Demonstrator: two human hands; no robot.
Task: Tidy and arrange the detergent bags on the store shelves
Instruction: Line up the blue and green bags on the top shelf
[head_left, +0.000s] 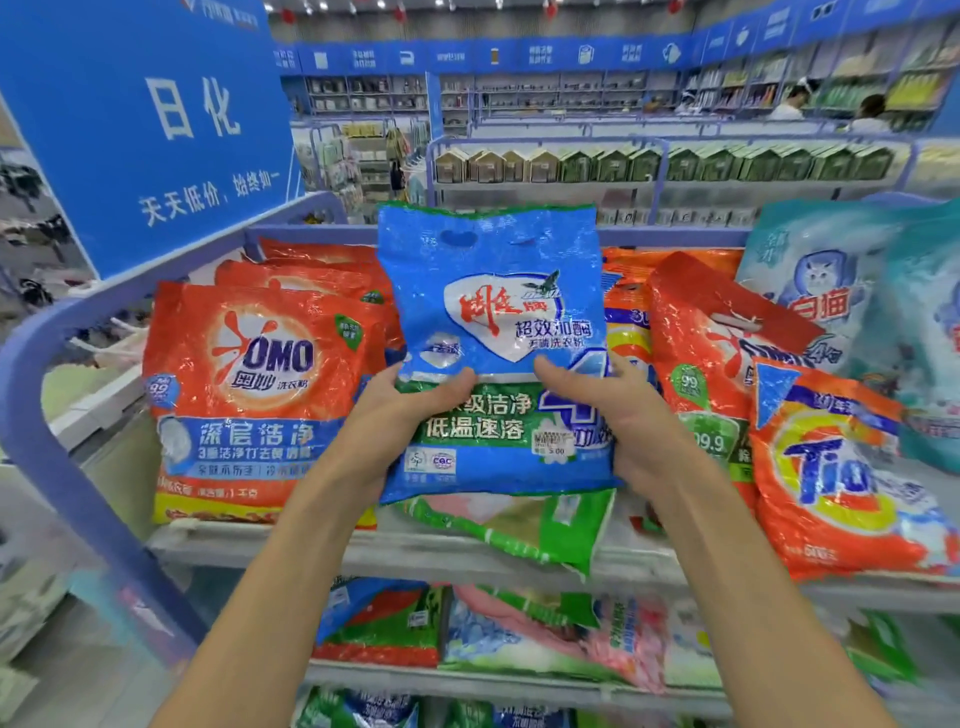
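Note:
I hold a blue and green detergent bag (493, 312) upright in front of the top shelf (260, 540). My left hand (395, 421) grips its lower left side, thumb across the front. My right hand (618, 415) grips its lower right side the same way. Under the held bag a green bag (524, 525) lies flat on the shelf. Orange OMO bags (260, 395) stand to the left. More orange bags (696, 364) and a Tide bag (841, 478) lean to the right. Pale blue bags with a cat print (826, 291) stand at the far right.
A blue sign with white characters (156, 130) rises at the shelf's left end above a blue rounded frame (31, 395). A lower shelf (519, 639) holds mixed bags lying flat. Another shelf unit (665, 166) and two people (831, 109) are far behind.

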